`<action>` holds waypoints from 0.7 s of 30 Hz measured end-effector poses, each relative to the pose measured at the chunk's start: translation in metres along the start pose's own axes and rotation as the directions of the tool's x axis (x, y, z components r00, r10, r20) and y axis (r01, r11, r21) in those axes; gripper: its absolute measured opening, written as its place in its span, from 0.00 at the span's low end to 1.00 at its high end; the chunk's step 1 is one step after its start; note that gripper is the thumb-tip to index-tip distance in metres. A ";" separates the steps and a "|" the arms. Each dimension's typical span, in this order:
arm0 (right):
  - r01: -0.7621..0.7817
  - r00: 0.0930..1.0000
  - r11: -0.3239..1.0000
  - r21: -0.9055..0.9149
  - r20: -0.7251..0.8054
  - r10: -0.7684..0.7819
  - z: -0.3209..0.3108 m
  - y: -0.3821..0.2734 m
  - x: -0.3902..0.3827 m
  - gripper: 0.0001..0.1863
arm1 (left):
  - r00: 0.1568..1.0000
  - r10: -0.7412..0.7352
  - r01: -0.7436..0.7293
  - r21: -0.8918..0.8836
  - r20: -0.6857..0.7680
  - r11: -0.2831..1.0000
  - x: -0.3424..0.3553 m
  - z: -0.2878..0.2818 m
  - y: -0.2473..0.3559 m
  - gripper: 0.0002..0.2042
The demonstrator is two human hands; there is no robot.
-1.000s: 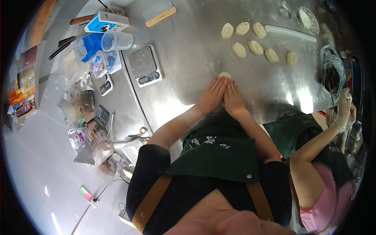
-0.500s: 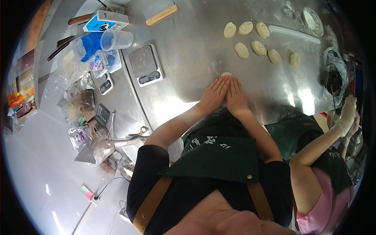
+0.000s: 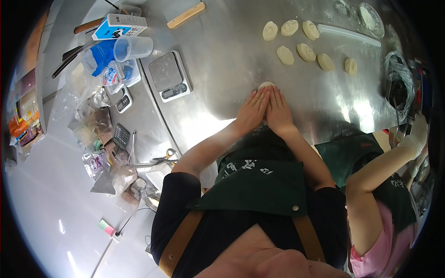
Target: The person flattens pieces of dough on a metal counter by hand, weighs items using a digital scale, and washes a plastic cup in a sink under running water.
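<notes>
My left hand (image 3: 252, 111) and my right hand (image 3: 279, 113) lie flat side by side on the steel worktop, fingers stretched forward and touching at the tips. Under the fingertips is a piece of pale dough (image 3: 267, 85); only its far rim shows, and the rest is hidden. Several oval dough pieces (image 3: 285, 55) with creases or folds lie farther off to the right, in two loose rows.
Beyond the ovals lie a white rolling rod (image 3: 350, 35) and a bowl of flour (image 3: 371, 20). A kitchen scale (image 3: 170, 76) and a wooden-handled scraper (image 3: 186, 15) are at left, near a clear plastic cup (image 3: 133, 48) and a carton (image 3: 121, 27). At right stands a co-worker with gloved hands (image 3: 418, 134).
My hands stay on the dough with hardly any shift. The view has moved slightly. At the right, the co-worker's gloved hand has moved a little outward.
</notes>
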State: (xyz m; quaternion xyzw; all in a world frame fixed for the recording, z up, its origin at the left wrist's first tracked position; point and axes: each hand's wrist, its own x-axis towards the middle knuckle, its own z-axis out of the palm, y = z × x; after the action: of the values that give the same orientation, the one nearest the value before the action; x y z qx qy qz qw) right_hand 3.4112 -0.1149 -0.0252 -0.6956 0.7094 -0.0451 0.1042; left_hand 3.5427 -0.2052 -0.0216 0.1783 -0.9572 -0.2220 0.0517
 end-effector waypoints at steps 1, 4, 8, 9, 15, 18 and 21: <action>-0.005 1.000 1.000 0.030 0.017 0.005 -0.002 -0.001 0.000 0.44 | 1.000 -0.003 0.003 -0.009 -0.004 1.000 0.000 0.001 0.001 0.28; -0.069 0.994 0.992 0.107 0.089 0.059 -0.010 -0.002 0.003 0.46 | 1.000 0.003 -0.003 -0.005 0.005 1.000 0.000 0.000 0.001 0.28; -0.046 0.991 0.985 0.164 0.129 0.025 -0.025 -0.004 0.008 0.47 | 0.997 -0.065 0.070 -0.178 0.034 0.981 -0.002 -0.007 0.000 0.33; -0.030 0.993 0.990 0.140 0.120 0.013 -0.027 -0.005 0.012 0.48 | 0.997 -0.065 0.069 -0.175 0.031 0.982 0.001 -0.008 -0.001 0.33; 0.011 1.000 0.985 0.171 0.003 -0.011 -0.009 -0.002 0.009 0.51 | 0.910 -0.397 0.355 -0.274 -0.116 0.894 0.013 -0.038 0.001 0.29; -0.012 0.999 0.978 0.210 0.040 0.004 -0.013 -0.005 0.012 0.51 | 0.905 -0.393 0.339 -0.281 -0.164 0.898 0.007 -0.047 -0.006 0.30; -0.029 0.996 0.977 0.211 0.087 0.011 -0.021 -0.011 0.015 0.50 | 0.909 -0.404 0.363 -0.279 -0.106 0.889 -0.002 -0.045 -0.011 0.34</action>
State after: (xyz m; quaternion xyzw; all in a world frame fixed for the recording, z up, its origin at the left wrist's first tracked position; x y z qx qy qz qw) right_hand 3.4174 -0.1314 -0.0038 -0.6748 0.7022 -0.0896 0.2086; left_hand 3.5558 -0.2321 0.0134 0.3735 -0.8593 -0.3329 0.1062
